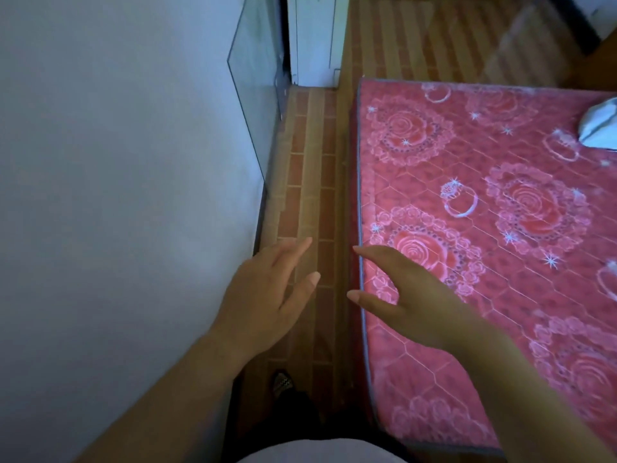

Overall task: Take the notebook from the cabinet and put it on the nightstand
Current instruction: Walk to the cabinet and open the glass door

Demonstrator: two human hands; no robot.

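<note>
Here, pale wall [117, 162] on my left, red floral mattress [484, 228] on my right, tiled floor [310, 162] between. My left hand [263, 302] and right hand [410, 295] hover spread, empty. Notebook nowhere visible.
</note>
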